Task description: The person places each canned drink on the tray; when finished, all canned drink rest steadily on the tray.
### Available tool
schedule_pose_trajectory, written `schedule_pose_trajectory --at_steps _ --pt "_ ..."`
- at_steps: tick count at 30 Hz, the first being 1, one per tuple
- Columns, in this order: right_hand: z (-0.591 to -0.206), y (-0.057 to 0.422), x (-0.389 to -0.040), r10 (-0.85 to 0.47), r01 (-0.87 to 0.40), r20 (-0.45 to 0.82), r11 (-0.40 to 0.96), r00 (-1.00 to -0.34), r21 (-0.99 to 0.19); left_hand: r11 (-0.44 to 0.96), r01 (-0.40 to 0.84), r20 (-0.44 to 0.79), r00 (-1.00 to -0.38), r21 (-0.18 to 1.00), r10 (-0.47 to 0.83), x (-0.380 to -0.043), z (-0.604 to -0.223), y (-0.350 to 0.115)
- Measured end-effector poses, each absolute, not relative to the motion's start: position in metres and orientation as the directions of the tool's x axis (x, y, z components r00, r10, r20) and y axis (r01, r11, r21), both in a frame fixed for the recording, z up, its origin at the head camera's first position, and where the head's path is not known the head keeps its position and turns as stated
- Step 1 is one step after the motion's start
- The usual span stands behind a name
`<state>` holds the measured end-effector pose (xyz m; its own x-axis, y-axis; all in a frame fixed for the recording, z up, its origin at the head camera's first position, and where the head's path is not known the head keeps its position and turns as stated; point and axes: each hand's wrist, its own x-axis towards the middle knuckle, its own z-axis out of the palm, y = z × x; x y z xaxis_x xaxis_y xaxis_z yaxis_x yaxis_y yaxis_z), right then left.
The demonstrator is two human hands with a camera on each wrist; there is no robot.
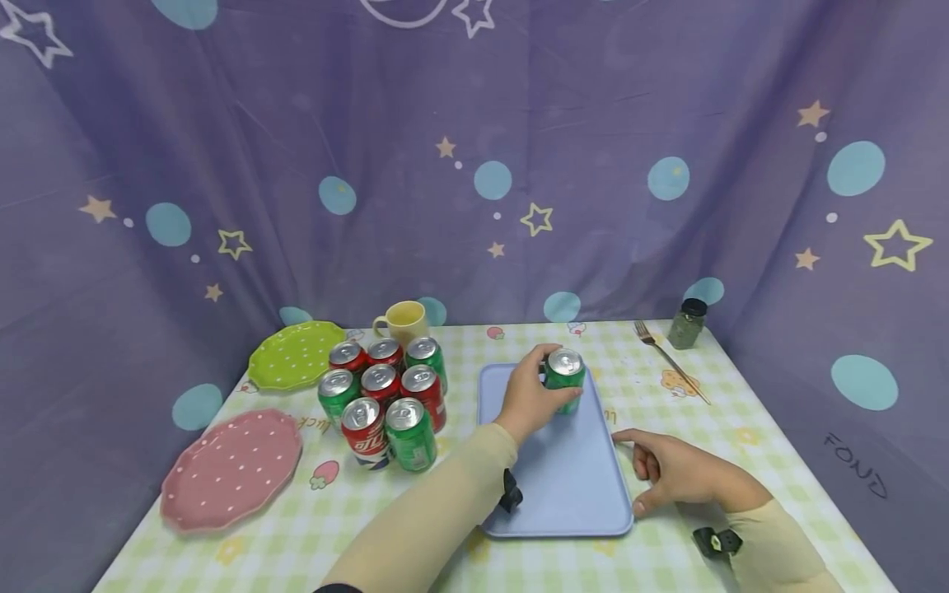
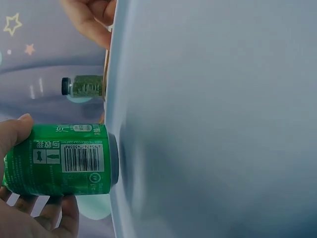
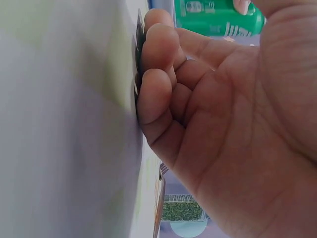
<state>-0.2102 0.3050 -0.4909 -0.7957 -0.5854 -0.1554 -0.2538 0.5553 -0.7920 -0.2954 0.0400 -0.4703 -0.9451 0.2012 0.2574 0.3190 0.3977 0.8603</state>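
My left hand (image 1: 528, 397) grips a green soda can (image 1: 565, 380), thumb on the near side and fingers behind it. The can is upright at the far right part of a light blue tray (image 1: 567, 486). In the left wrist view, the can's base (image 2: 114, 159) is right at the tray surface. My right hand (image 1: 682, 473) rests beside the tray's right edge, index finger and thumb reaching its rim. Its other fingers (image 3: 155, 94) curl loosely against the tablecloth and hold nothing.
Several red and green cans (image 1: 381, 383) stand grouped left of the tray. A yellow mug (image 1: 406, 321) is behind them. Farther left lie a green dotted plate (image 1: 296, 354) and a pink dotted plate (image 1: 233, 469). A fork (image 1: 670, 361) and a dark-lidded jar (image 1: 687, 325) occupy the back right.
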Motion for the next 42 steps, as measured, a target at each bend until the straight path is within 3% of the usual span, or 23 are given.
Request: schedule_pose_trajectory --at_steps 15,42 --pt "-0.493 0.307 -0.211 -0.579 -0.253 -0.155 0.561 -0.801 -0.788 0.460 0.293 0.212 -0.952 0.838 0.219 -0.307 -0.470 0.066" --pt "-0.490 0.305 -0.209 -0.581 -0.236 -0.165 0.552 -0.797 -0.800 0.552 0.309 0.227 -0.950 0.774 0.214 -0.308 -0.476 0.072"
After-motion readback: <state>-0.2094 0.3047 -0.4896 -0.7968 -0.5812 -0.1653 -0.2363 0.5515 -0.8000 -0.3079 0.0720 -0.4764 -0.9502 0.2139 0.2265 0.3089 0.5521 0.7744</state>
